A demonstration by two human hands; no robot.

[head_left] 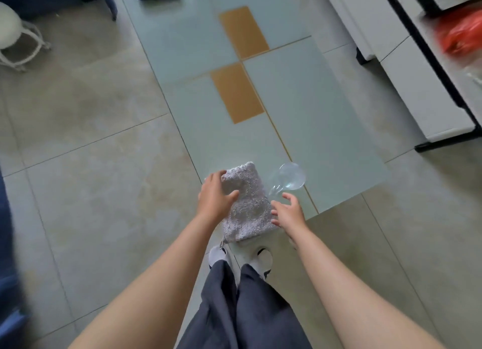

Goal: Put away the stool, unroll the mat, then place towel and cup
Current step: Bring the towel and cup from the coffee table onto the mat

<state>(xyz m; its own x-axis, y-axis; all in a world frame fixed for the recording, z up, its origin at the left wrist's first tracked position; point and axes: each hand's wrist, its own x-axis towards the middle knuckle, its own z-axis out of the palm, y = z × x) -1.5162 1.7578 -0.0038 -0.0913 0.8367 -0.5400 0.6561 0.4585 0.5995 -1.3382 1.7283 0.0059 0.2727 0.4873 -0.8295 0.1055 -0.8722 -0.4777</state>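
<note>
Here, nearest me, my trouser legs (242,309) and slippers (263,257) stood at the short end of the mat (326,129), so both arms could reach straight down onto it. My left hand (215,195) lay flat with fingers spread on the folded grey towel (247,205), pressing its far corner down to square it on the mat's near end. My right hand (288,213) was open, fingers apart, at the towel's right edge, holding nothing. Just beyond it the clear cup (290,178) sat beside the towel, apparently on its side, though the glass was hard to read. Farther off the mat lay unrolled, and the white stool (15,35) stood well apart on the left.
</note>
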